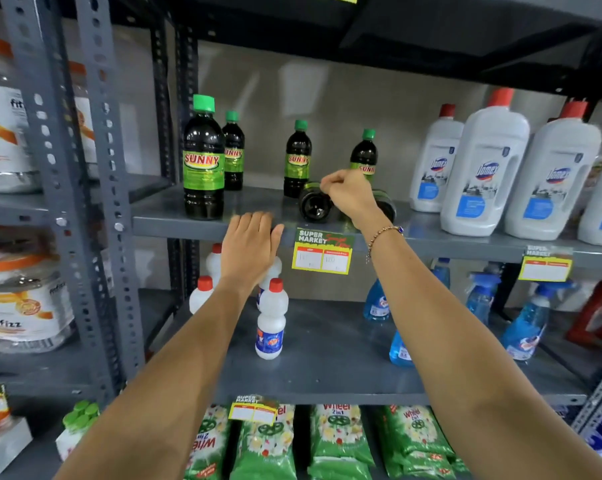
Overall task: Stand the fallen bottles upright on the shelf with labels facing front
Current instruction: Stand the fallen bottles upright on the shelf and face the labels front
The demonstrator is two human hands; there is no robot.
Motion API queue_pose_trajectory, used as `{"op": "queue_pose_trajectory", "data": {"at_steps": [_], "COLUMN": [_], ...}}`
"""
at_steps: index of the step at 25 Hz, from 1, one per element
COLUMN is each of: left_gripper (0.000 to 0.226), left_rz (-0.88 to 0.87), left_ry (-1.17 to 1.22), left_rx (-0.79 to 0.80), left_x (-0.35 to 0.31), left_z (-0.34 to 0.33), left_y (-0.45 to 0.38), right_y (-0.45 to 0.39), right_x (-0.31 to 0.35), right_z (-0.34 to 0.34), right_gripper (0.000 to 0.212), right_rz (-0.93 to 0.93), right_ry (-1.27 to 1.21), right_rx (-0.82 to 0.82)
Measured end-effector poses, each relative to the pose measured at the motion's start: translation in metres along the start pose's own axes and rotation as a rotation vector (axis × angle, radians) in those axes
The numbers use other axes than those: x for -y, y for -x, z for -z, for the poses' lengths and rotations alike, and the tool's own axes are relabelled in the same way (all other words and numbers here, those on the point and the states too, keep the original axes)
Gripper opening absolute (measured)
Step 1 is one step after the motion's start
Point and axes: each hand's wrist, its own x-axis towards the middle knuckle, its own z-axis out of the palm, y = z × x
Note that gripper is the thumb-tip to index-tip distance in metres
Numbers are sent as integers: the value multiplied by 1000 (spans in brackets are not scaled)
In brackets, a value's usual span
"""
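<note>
fallen bottle [314,206] of dark liquid under right hand [349,195].

One head-worn wide-angle view faces the grey metal shelf [188,221] straight on from close range, roughly level with its middle board, looking slightly down along both forearms toward lower boards.
</note>
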Motion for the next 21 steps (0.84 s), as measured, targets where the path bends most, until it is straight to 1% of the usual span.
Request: {"op": "queue_pose_trajectory", "data": {"at_steps": [3, 5, 6, 9, 10, 12, 15, 16, 19, 21], "left_gripper": [40, 37, 36, 37, 37, 38, 40, 41, 43, 43], "left_rz": [7, -1, -15, -42, -46, -65, -77, -75, -70, -71], "left_ry": [-44, -65, -73, -101, -116, -139, -121, -103, -61, -59], "left_rx": [-45, -86, -105, -151, -176, -236, -292, -303, -304, -310], "left_x": [0, 0, 2, 7, 8, 7, 11, 12, 9, 10], "left_z": [-6, -11, -12, -17, -19, -24, -30, -32, -33, -32], "left_y": [5, 9, 8, 4, 5, 7, 8, 8, 8, 5], "right_y": [-4, -11, -16, -26, -28, -33, -41, -41, -39, -39], "right_x": [-3, 1, 3, 7, 7, 4, -3, -6, -16, -22], "right_z": [-12, -16, -18, -26, -29, -34, -41, -43, -48, -52], "right_gripper": [25, 31, 34, 73, 77, 70, 54, 52, 64, 57], "right_rz": [-27, -78, -128, -304, -334, -386, -424, -420, -392, -344], "right_ry": [56, 87, 112, 229, 229, 111, -37, -76, -181, -226], "right_rx": [-46, -69, -42, 170, 212, 224, 178, 153, 64, 0]}}
